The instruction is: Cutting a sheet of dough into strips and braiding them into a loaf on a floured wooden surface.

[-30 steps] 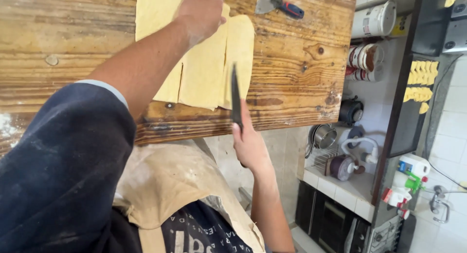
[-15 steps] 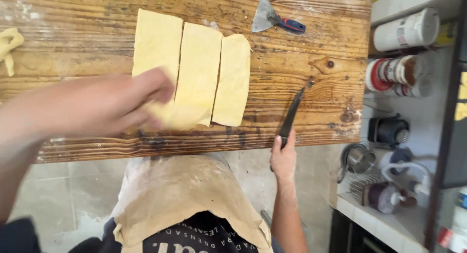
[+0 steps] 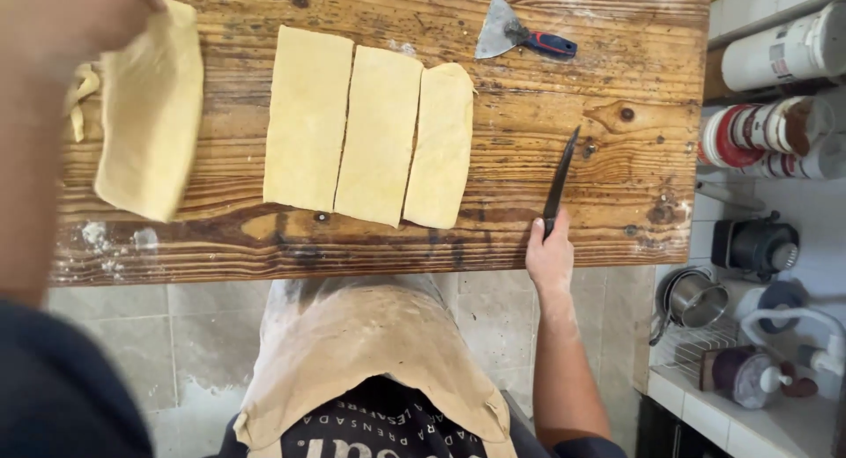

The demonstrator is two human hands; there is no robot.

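Two hands busy: left hand (image 3: 75,18) — blurred, top-left — seems to pinch the upper end of a dough strip (image 3: 150,114), which hangs free over the left part of the wooden table (image 3: 617,70). Right hand (image 3: 551,255) is closed round the handle of a black knife (image 3: 558,187), blade flat on the wood, pointing away. Best to support the strip's lower end — soft, pale yellow, it sags. Three cut strips (image 3: 374,132) lie side by side mid-table, touching.
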